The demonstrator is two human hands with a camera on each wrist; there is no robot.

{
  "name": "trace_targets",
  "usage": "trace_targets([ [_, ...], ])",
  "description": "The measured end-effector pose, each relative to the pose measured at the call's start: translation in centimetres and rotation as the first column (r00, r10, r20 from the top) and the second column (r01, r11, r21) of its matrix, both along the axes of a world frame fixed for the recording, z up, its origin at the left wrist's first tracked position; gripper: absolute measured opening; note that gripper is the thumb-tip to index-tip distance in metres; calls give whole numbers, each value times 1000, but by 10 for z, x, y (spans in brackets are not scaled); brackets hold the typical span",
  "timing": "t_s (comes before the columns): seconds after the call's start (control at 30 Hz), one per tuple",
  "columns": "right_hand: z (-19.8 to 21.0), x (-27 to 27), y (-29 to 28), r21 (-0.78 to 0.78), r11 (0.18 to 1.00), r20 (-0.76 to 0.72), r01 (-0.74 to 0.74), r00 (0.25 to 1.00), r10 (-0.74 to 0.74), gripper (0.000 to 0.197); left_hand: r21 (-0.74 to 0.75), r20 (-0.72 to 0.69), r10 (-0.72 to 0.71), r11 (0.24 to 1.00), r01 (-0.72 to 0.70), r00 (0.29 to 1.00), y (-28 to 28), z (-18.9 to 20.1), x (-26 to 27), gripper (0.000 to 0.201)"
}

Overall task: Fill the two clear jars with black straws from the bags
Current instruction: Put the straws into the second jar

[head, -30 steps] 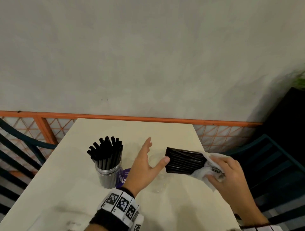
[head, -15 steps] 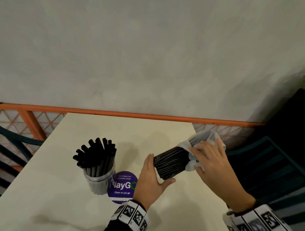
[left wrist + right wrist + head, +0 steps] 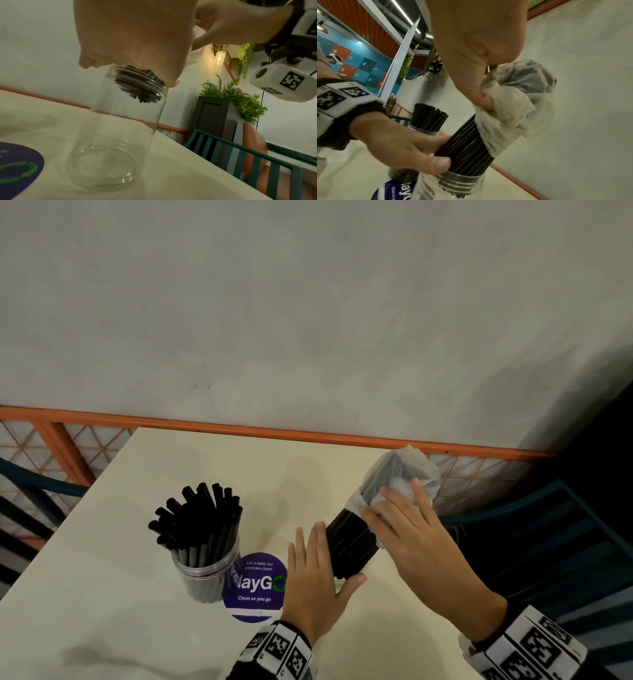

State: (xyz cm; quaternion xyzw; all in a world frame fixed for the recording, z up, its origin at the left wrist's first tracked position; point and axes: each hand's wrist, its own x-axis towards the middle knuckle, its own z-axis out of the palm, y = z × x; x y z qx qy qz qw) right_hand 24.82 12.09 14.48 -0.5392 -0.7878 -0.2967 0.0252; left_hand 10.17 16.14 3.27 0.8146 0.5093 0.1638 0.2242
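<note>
A clear jar [image 3: 205, 570] packed with black straws [image 3: 198, 518] stands at the table's left. A second clear jar [image 3: 109, 135] stands upright and almost empty; in the head view my left hand hides it. A bundle of black straws [image 3: 349, 542] leans steeply over it, its lower ends [image 3: 137, 86] just inside the jar's mouth. My left hand [image 3: 318, 563] wraps thumb and fingers round the bundle right above the rim [image 3: 462, 177]. A white plastic bag [image 3: 400, 474] still covers the bundle's top half. My right hand [image 3: 404, 518] grips that bag, its thumb [image 3: 481, 97] pinching the plastic.
A round purple sticker [image 3: 257, 587] lies on the cream table [image 3: 102, 594] between the jars. An orange rail [image 3: 274, 434] runs along the table's far edge under a grey wall. Teal slatted chairs stand at the right [image 3: 548, 542] and left [image 3: 34, 484].
The bagged bundle swung from lying flat to standing steeply over the second jar. My left hand closed round its lower part, and my right hand rose with the bag end.
</note>
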Motion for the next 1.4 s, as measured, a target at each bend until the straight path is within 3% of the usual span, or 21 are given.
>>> trace_targets([
  [0.1,-5,-11,0,-14,999,85,-34,996,35,46,-87,-46,25,996,-29,999,0,-2,1,98],
  [0.17,-12,-17,0,-58,997,153,-50,987,58,47,-116,17,-4,993,6,1000,1,4,-4,111],
  [0.27,-32,-17,-1,-98,990,256,-105,958,127,34,-119,332,-42,989,86,942,5,10,-15,102],
  [0.37,-55,-11,-1,-56,990,255,-130,957,140,39,38,451,-39,999,25,892,6,10,-25,84],
  [0.47,-65,-9,-5,67,994,161,-86,984,75,52,73,507,-36,997,-2,861,2,9,-31,52],
  [0.6,-77,-6,-22,159,987,-160,21,987,5,62,110,473,-84,993,35,877,1,7,-37,26],
  [0.7,-86,-5,-38,18,985,-439,172,887,-147,52,150,448,-105,988,41,888,-1,14,-40,21],
  [0.8,-91,-6,-40,-130,963,-527,237,806,-270,47,196,441,-126,980,41,888,-1,20,-43,22],
  [0.97,-73,1,-26,14,961,-667,276,719,-196,22,211,451,-85,977,-13,889,9,37,-50,18],
  [1.1,-45,12,-15,107,946,-750,307,650,-126,33,234,471,-53,970,-67,880,17,67,-57,26],
  [1.23,-17,16,-7,115,973,-843,201,538,-11,34,227,535,-19,966,-122,845,18,99,-61,12],
  [1.4,15,2,-16,57,992,-934,-112,344,93,39,83,672,1,994,-76,741,1,137,-69,9],
])
